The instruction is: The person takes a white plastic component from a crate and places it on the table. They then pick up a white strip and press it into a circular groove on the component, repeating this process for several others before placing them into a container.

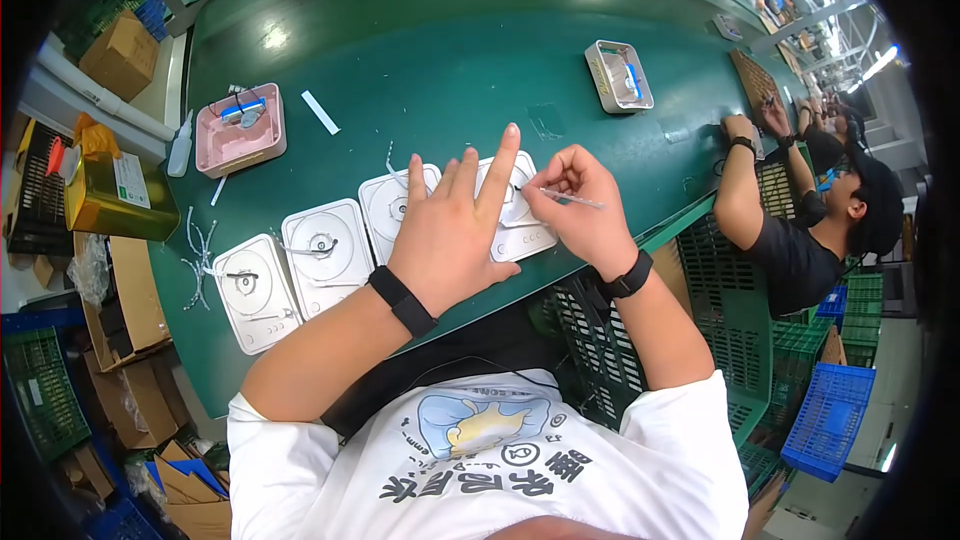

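Four would be a count too high, so several white square panels, each with a round disc and a small dark centre like a toy record player, lie in a row along the table's near edge. My left hand [447,225] is spread over the two right-hand panels, its fingers stretched out and partly hiding the third panel [379,202]. My right hand [585,202] pinches a thin whitish stick or wire [575,199] above the disc of the rightmost panel [527,241]. Left of my hands are the second panel [325,243] and the leftmost panel [257,310].
Loose twisted wires [201,262] lie by the leftmost panel. Beyond are a pink box [268,145] with a blue part inside, a white strip [321,113], a clear bottle [181,148] and a cream box [602,90]. A co-worker [800,250] sits at the right; crates [722,310] stand below.
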Available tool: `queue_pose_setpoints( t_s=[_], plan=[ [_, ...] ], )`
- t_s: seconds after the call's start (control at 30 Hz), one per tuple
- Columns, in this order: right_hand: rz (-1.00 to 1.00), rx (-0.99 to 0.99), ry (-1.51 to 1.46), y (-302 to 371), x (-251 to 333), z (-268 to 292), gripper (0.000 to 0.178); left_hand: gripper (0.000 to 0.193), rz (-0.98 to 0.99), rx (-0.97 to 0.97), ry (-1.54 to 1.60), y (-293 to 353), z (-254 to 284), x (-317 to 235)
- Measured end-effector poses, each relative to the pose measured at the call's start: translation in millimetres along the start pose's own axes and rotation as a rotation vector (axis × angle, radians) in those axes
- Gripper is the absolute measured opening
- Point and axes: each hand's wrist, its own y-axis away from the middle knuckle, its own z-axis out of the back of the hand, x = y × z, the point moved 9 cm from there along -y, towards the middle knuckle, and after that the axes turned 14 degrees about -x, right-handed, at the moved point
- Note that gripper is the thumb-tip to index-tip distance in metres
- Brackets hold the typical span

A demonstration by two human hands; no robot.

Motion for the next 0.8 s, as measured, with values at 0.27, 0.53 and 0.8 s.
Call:
queue_pose_setpoints(
  t_s=[0.27,0.53,0.8],
  plan=[
    [-0.057,-0.03,0.069,-1,-3,-5,0.032,0.16,-0.013,0.004,-0.016,1,1,-2],
    [0.154,-0.018,0.152,6,17,3,0.026,0.157,-0.024,-0.058,0.012,3,1,0],
    [0.104,-0.008,0.089,2,16,-1,0.021,0.155,-0.029,-0.048,0.003,1,1,0]
  ],
)
